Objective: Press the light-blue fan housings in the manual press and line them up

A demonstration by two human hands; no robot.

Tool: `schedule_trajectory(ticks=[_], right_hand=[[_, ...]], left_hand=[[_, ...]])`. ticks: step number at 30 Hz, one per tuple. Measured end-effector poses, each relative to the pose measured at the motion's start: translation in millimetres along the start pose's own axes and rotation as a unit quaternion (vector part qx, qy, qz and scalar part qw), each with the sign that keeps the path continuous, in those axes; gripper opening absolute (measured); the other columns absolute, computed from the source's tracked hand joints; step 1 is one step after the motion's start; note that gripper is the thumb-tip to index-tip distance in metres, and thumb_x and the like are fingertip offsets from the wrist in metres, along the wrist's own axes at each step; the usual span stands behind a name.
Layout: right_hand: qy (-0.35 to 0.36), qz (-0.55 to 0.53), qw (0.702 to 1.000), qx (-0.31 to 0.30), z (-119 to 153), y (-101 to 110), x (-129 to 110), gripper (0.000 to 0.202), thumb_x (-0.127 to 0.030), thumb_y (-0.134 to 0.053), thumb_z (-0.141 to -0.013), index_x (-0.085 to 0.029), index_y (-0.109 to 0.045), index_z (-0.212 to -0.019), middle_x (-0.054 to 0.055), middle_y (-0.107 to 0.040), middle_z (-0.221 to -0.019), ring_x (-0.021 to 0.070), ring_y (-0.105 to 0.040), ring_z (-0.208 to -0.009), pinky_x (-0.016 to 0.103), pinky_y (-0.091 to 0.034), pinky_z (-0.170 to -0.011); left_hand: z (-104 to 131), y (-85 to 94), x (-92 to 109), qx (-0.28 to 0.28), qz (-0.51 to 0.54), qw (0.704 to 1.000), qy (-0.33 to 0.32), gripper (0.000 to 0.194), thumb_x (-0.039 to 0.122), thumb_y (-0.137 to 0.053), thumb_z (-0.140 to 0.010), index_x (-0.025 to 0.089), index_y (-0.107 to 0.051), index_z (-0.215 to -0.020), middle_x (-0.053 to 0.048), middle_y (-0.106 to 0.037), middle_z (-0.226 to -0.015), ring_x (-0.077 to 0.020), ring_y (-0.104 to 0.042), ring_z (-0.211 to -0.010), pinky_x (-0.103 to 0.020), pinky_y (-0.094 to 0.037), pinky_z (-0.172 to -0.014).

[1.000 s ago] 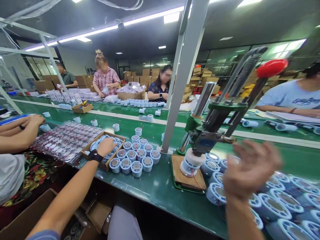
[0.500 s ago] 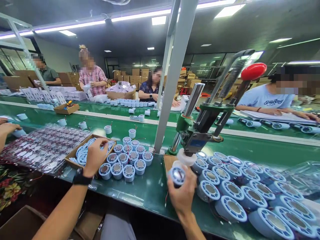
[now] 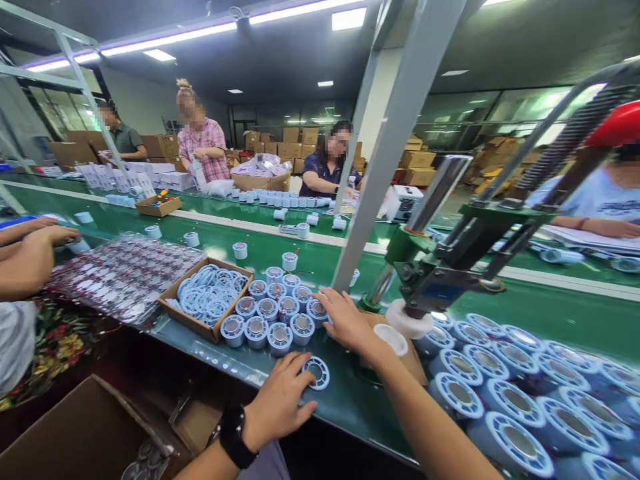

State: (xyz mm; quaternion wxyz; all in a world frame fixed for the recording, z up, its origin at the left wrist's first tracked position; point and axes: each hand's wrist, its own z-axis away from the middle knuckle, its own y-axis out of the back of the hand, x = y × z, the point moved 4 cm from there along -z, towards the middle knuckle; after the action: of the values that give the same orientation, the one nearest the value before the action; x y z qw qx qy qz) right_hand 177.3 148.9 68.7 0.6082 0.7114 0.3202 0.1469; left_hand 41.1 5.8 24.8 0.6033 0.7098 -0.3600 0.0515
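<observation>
My left hand [image 3: 283, 399], with a dark watch on the wrist, is open near the front edge of the green table [image 3: 345, 393]. Its fingertips touch a loose light-blue ring [image 3: 317, 373] lying flat there. My right hand [image 3: 345, 319] reaches across to the left, fingers apart, its fingertips at the right side of a group of blue round parts with metal centres [image 3: 279, 335]. Under the white head of the lever press [image 3: 409, 320] is a round white holder [image 3: 391, 339], partly behind my right forearm.
A cardboard tray [image 3: 215, 331] of blue rings stands left of the group. Wired parts [image 3: 125, 277] lie farther left, beside another person's hands [image 3: 55, 233]. Many larger-looking blue parts [image 3: 517, 437] fill the right. A grey post [image 3: 385, 163] rises mid-table.
My left hand has moved from above the ring tray to the front edge. My right hand has left the press and let go of its blue part. The view has shifted.
</observation>
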Motion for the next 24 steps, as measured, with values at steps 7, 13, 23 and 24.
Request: schedule_trajectory(ticks=[7, 13, 23, 24], right_hand=[[0.011, -0.077, 0.995, 0.065, -18.1, -27.8, 15.7, 0.051, -0.022, -0.056, -0.082, -0.016, -0.055, -0.132, 0.016, -0.060, -0.125, 0.0312, -0.058, -0.114, 0.052, -0.045, -0.100], [-0.042, -0.177, 0.954, 0.236, -5.4, -17.7, 24.4, 0.048, -0.041, -0.048, -0.089, -0.015, -0.052, -0.129, 0.015, -0.057, -0.118, 0.0258, -0.057, -0.109, 0.042, -0.047, -0.098], [0.000, -0.135, 0.904, 0.407, 79.6, 30.7, -20.8, 0.044, -0.038, -0.058, -0.090, -0.019, -0.052, -0.129, 0.010, -0.051, -0.111, 0.0205, -0.055, -0.102, 0.034, -0.050, -0.087], [-0.002, -0.141, 0.914, 0.381, 92.3, 30.5, -27.4, 0.041, -0.037, -0.059, -0.090, -0.020, -0.054, -0.127, 0.009, -0.050, -0.108, 0.0187, -0.055, -0.098, 0.031, -0.051, -0.084]], left_hand=[[-3.0, -3.8, -4.6, -0.005, 0.011, 0.999, 0.047, 0.016, 0.031, -0.070, -0.084, 0.026, -0.064, -0.098, -0.002, -0.058, -0.139, -0.0257, -0.050, -0.126, -0.045, -0.045, -0.104], [-5.5, -1.1, -2.7, 0.015, 0.015, 0.998, 0.062, 0.019, 0.025, -0.073, -0.083, 0.020, -0.062, -0.098, -0.006, -0.061, -0.129, -0.0263, -0.053, -0.118, -0.045, -0.044, -0.101], [-6.9, -8.8, -5.1, 0.024, -0.038, 0.999, 0.026, 0.057, 0.024, -0.075, -0.078, 0.023, -0.052, -0.130, -0.009, -0.056, -0.133, -0.0287, -0.052, -0.118, -0.048, -0.044, -0.101], [-7.4, -9.7, -3.3, 0.024, -0.051, 0.998, 0.025, 0.058, 0.026, -0.075, -0.078, 0.023, -0.051, -0.131, -0.009, -0.055, -0.134, -0.0294, -0.051, -0.119, -0.049, -0.044, -0.100]])
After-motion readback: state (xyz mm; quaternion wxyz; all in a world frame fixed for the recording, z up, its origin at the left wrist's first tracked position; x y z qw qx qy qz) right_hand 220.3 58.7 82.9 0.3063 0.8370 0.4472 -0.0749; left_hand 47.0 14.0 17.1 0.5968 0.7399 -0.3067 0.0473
